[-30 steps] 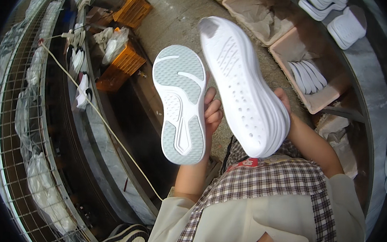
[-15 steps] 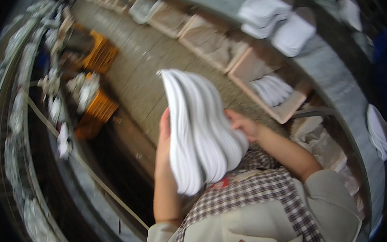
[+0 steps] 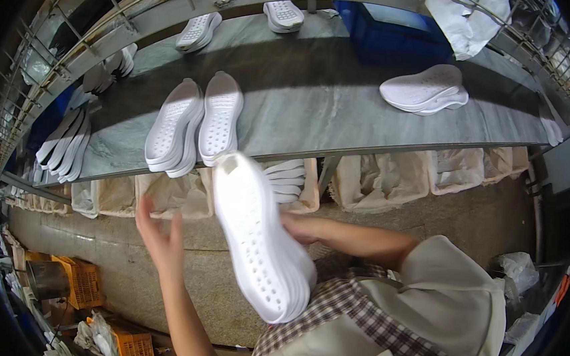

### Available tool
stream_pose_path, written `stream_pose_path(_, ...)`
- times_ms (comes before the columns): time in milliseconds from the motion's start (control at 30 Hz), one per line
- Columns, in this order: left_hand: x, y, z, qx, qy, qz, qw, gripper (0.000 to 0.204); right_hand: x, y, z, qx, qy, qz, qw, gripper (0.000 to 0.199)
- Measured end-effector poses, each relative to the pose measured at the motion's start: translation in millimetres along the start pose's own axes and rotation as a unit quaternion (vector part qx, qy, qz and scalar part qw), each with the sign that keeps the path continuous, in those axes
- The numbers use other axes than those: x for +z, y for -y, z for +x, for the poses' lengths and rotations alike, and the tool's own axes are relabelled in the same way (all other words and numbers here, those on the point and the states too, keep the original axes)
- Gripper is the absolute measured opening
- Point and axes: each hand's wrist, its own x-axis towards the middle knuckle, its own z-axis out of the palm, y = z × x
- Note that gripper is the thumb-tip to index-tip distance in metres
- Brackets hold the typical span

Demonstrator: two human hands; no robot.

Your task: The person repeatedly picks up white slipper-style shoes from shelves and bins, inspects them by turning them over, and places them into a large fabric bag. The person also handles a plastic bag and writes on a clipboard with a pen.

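A stack of white shoe soles (image 3: 253, 236), nested together, is tilted in front of my body with a perforated face showing. My right hand (image 3: 300, 228) grips its right side, the fingers partly hidden behind the soles. To the left of the stack, my left hand (image 3: 162, 238) is raised off it, open, with fingers apart and nothing in them. Beyond my hands, one stack of soles (image 3: 174, 126) and another sole stack (image 3: 221, 113) lie side by side near the front edge of the grey table (image 3: 304, 106).
More white soles (image 3: 426, 90) lie at the table's right, with others at its left end and back. A blue crate (image 3: 393, 36) stands at the back. Below the table run lined bins (image 3: 382, 179); one holds soles (image 3: 286, 180). Orange crates (image 3: 82, 282) sit at lower left.
My view has swung round to face the grey table. My left hand has let go of the soles and moved left; the stack has turned to show its perforated face.
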Motion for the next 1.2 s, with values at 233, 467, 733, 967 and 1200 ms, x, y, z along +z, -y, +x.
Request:
stream_pose_path(233, 31, 50, 118, 0.134, 0.168, 0.343, 0.915, 0.069, 0, 15, -40, 0.031, -0.253, 0.010, 0.967, 0.061)
stream_pose_path(467, -2, 21, 110, 0.132, 0.135, 0.221, 0.957, 0.050, 10, 12, -29, -0.004, -0.205, 0.016, 0.979, 0.066)
stream_pose_path(733, -168, -54, -102, 0.123, 0.005, 0.037, 0.992, 0.057, 69, -36, 57, 0.078, -0.148, 0.017, 0.986, 0.069)
stream_pose_path(967, -207, -50, -199, 0.122, -0.010, 0.078, 0.989, 0.051, 136, -120, 149, 0.149, -0.032, -0.028, 0.988, 0.073)
stream_pose_path(1200, -286, 7, -224, 0.089, -0.027, 0.057, 0.994, 0.063, 189, -189, 244, 0.300, 0.196, -0.034, 0.933, 0.067)
